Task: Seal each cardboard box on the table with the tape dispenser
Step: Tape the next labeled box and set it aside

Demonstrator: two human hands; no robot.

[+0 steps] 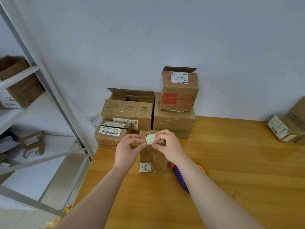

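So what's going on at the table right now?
A person has both hands on the small box: the left hand and right hand pinch its far end, by a pale label. The tape dispenser lies on the table just right of it, not held. More boxes are stacked at the wall, two with flaps up.

Parcel packing or storage room, labelled cardboard boxes [127,111] stacked on wooden desk [231,154], metal shelving [49,90] holding parcels, bare wall
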